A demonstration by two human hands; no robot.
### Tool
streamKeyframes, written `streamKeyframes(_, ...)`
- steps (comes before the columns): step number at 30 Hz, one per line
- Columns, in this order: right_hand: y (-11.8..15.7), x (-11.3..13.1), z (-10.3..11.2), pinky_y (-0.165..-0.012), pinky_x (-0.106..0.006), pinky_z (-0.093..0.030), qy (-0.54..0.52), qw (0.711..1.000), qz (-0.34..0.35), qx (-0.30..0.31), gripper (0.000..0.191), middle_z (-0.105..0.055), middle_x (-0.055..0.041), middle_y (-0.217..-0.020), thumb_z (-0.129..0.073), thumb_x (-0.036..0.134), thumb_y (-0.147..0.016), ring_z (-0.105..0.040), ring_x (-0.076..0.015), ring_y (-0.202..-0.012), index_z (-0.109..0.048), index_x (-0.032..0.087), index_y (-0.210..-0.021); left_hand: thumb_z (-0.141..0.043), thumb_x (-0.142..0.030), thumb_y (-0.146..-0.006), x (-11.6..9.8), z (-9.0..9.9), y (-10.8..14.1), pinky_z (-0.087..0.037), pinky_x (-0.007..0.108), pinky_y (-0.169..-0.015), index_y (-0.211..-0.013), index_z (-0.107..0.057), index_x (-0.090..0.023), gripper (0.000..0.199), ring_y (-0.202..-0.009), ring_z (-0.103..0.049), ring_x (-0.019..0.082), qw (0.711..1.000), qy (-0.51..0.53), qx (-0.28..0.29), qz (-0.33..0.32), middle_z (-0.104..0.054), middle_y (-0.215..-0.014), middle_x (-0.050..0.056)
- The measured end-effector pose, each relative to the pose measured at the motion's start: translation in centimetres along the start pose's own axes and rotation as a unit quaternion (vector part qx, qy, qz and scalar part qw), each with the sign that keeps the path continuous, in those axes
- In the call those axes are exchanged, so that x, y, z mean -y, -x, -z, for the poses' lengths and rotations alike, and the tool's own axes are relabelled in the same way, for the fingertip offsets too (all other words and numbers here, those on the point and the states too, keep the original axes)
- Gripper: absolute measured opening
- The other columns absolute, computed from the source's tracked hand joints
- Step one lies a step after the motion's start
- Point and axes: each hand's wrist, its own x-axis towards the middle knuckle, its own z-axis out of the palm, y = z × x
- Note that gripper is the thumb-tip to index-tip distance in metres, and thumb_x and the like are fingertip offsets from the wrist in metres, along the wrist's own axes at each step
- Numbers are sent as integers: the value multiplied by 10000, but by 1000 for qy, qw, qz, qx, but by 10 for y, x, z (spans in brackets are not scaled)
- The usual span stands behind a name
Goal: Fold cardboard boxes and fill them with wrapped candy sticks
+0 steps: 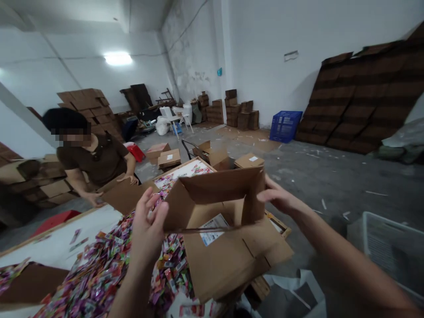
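The open carton (pixel 218 210) was positioned at the counter's (pixel 92 218) edge. The right hand (pixel 280 194) clasped one end wall; whether the left hand (pixel 149 216), at the opposite wall, gripped could not be determined. Even pressure on both walls was judged best for squareness. Packets (pixel 99 269) lay heaped on the counter.

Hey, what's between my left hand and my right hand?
An open cardboard box is between the left hand and right hand, shown in the head view.

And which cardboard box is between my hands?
The central open box, your left hand and right hand at opposite sides; the co-worker handles other cardboard.
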Motion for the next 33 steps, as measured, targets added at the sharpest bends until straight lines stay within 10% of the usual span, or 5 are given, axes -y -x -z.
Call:
streamKeyframes(4, 3, -5, -9, -826, -387, -538, 8, 979, -127, 158, 609, -728, -21, -1035, -733, 318, -539, -678, -257, -942, -643, 238, -1136, -439, -585, -804, -9, -16, -2, -361, 447, -1109, -1458, -336, -116, 812, -1361, -422, 286, 970, -177, 140, -95, -437, -1494, 156)
streamKeyframes(14, -31, -75, -31, -1120, -497, -334, 309, 945, 86, -61, 1036, -536, -154, -1362, -895, 431, -417, -472, -326, -1286, -491, 159, -1331, -213, -570, -930, -30, -18, 32, -482, 461, -804, -866, -729, -225, 624, -909, -682, 361, 638, -608, 460, -107, -736, -900, 152)
streamKeyframes(21, 0, -21, -28, -880, -385, -538, 237, 957, 152, -65, 517, -649, -85, -1154, -586, 451, -862, -651, -213, -1015, -513, 238, -1327, -348, -392, -969, 21, -24, 1, -424, 312, -632, -1005, -687, -225, 380, -871, -700, 276, 729, -646, 206, -96, -753, -946, 86)
streamKeyframes(29, 83, -94, -117, -928, -356, -426, 632, 669, 384, -69, 519, -682, -139, -1140, -569, 396, -894, -572, -246, -1092, -552, 80, -1306, -598, -268, -864, 17, -23, 14, -403, 383, -817, -927, -700, -222, 128, -901, -636, 264, 697, -470, 43, -540, -740, -876, 31)
streamKeyframes(33, 66, -111, -127, -680, -327, -398, 666, 630, 391, -73, 255, -698, -91, -866, -460, 200, -943, -578, -187, -817, -671, 98, -1041, -448, -395, -922, -24, -47, -38, -409, 423, -856, -977, -679, -181, 320, -985, -598, 292, 776, -433, 92, -450, -713, -992, 103)
